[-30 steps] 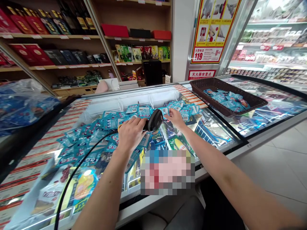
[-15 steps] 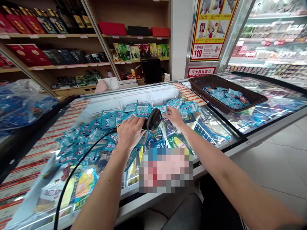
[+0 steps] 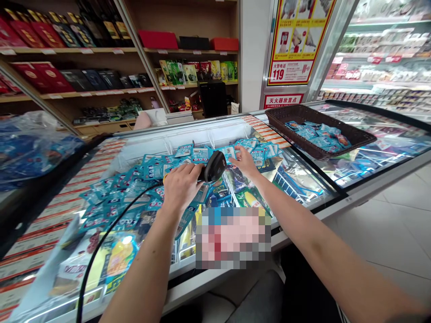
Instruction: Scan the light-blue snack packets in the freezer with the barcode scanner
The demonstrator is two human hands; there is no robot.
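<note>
Chest freezer (image 3: 151, 141): front partly pixelated, blue packets (image 3: 155, 169) heaped
Brown basket (image 3: 295, 140): more packets (image 3: 326, 137)
Left hand (image 3: 182, 184): grips barcode scanner (image 3: 215, 167)
Right hand (image 3: 245, 161): at packet (image 3: 226, 151), grip unclear

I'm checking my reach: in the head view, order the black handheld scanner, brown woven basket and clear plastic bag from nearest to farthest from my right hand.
1. Black handheld scanner: just left of the right hand.
2. Brown woven basket: off to the right.
3. Clear plastic bag: far left.
</note>
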